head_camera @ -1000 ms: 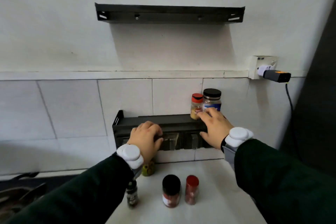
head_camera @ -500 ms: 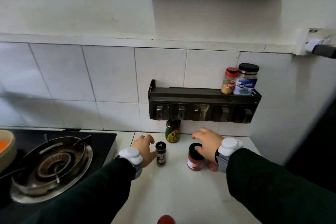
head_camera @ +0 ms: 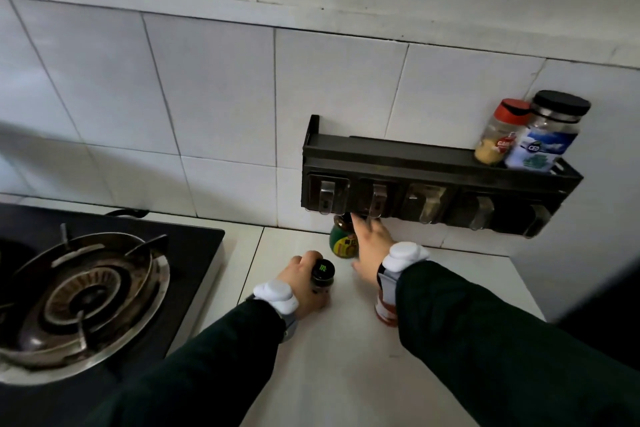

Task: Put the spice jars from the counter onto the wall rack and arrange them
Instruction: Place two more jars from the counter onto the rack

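The left hand (head_camera: pixel 304 282) is wrapped around a small dark spice jar (head_camera: pixel 322 276) with a black cap, standing upright on the white counter (head_camera: pixel 346 374) a little in from the counter's left edge, where the black gas stove (head_camera: pixel 86 288) begins. The right hand (head_camera: pixel 372 246) is spread with fingers extended and grips nothing; its fingertips reach toward the green-labelled jar (head_camera: pixel 343 241), which stands at the back of the counter against the tiled wall (head_camera: pixel 207 97), directly under the left end of the wall rack (head_camera: pixel 398 156). Whether the fingers already touch that jar is hard to tell, since the hand covers its right side. A red jar (head_camera: pixel 384 308) stands on the counter just beneath the right wrist, mostly hidden by the dark sleeve.

On the rack's top shelf, two jars sit touching at the far right end: a red-capped jar (head_camera: pixel 502 135) of yellowish powder and, to its right, a black-lidded jar (head_camera: pixel 543 135) with a blue and white label. The rest of the shelf, from the red-capped jar leftward to the raised left end plate, is bare. A row of clear hooks (head_camera: pixel 375 199) hangs along the rack's lower edge, close above the green-labelled jar's top.
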Motion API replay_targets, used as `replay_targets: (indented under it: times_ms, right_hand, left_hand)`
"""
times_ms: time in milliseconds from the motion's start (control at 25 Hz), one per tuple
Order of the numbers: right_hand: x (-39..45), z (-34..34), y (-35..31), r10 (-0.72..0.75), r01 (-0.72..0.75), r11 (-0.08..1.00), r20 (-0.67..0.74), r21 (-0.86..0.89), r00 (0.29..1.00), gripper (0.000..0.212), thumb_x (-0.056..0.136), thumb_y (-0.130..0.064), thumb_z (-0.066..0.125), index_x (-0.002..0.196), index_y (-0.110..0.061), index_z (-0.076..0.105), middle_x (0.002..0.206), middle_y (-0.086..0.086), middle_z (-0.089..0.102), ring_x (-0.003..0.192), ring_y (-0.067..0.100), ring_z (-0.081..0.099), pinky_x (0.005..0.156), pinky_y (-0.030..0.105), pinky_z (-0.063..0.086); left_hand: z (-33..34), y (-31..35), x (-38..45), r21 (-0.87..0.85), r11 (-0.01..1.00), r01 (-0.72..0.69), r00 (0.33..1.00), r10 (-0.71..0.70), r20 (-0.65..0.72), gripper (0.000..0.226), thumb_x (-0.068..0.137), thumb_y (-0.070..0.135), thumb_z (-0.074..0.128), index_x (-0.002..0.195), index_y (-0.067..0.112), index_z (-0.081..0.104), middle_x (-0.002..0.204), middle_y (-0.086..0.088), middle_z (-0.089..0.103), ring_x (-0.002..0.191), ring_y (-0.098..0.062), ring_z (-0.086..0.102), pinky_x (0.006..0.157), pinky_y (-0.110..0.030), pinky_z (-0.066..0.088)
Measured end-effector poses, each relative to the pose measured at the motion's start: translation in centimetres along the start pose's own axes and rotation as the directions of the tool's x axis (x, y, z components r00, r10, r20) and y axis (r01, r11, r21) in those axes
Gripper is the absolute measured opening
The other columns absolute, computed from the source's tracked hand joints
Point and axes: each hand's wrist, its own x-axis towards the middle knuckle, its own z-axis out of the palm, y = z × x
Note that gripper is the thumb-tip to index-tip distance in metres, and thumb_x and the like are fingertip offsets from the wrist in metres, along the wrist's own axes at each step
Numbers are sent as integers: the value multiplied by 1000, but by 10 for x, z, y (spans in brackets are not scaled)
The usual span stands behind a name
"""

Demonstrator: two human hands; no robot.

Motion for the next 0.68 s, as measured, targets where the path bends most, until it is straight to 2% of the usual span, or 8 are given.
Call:
replay_targets:
  times_ms: [160, 280, 480, 680]
  right_hand:
    - [34, 9, 2, -7, 13, 990, 40, -138, 999, 72, 90, -28, 54, 149, -17, 15, 156, 15, 22, 139, 37, 30, 115, 43, 26]
    - [43, 10, 0, 6, -1, 995, 46, -97, 999, 60, 92, -24, 50, 146, -14, 25, 150, 15, 35, 136, 35, 36, 113, 42, 28]
    - [37, 4, 0, -48, 50, 995, 24, -91, 999, 65, 87, -24, 56, 143, -17, 26, 145, 16, 40, 128, 38, 44, 106, 40, 38]
    - [11, 2, -6, -37, 39, 998, 58, -38, 998, 76, 82, -20, 64, 146, -18, 23, 153, 11, 25, 137, 35, 27, 113, 44, 33]
  left_hand:
    - [9, -12, 11, -90, 996, -19, 999, 17, -29, 53, 72, 32, 71, 116, 26, 43, 105, -3, 61, 86, -25, 62, 71, -25, 45]
    - [11, -17, 11, -149, 989, -17, 997, 6, -74, 45, 73, 30, 70, 109, 25, 44, 90, 2, 62, 74, -22, 58, 65, -24, 43]
    - [10, -16, 12, -183, 983, 0, 996, -15, -84, 40, 72, 26, 69, 103, 24, 43, 87, -1, 64, 73, -25, 61, 64, -28, 48]
    - [9, -13, -5, -168, 985, 45, 998, -54, -44, 40, 73, 28, 68, 104, 26, 42, 89, -2, 64, 76, -26, 62, 65, -28, 45]
